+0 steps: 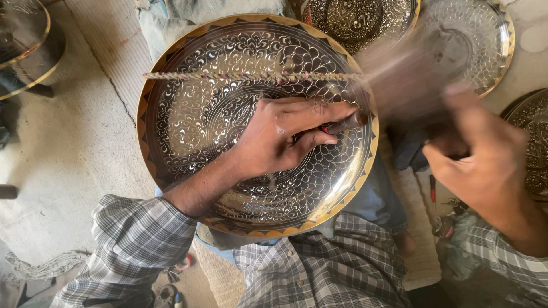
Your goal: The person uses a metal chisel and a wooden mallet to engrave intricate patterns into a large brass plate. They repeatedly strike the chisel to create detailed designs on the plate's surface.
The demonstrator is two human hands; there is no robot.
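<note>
The big engraved round tray (pixel 228 131) sits on the person's lap, tipped a bit toward the camera, dark with silvery floral and leaf patterns and a brass-coloured zigzag rim. A twisted cord (pixel 251 75) runs straight across its upper part, left to right.

The left hand (pixel 279 137) rests on the tray's right half, fingers curled tight around a small chisel-like tool (pixel 345 123) (only the stubby dark end shows, with a bit of red under the fingers). The tool's long axis lies roughly left-right, slightly tilted, with its visible end pointing toward the tray's right rim. So the left grip is closed firmly on that tool.

The right hand (pixel 479 154) is off to the right of the tray, closed around the handle of a hammer (pixel 399 80), which is heavily motion-blurred above the tool's end. The shape of its head can't really be made out.

No packages, labels or signs in view. Around: more engraved trays at the top (pixel 365 20), top right (pixel 485 40), the right edge (pixel 534 142) and the top left corner (pixel 23 45), all lying on the floor (pixel 74 142). Checked shirt sleeves on both arms.
</note>
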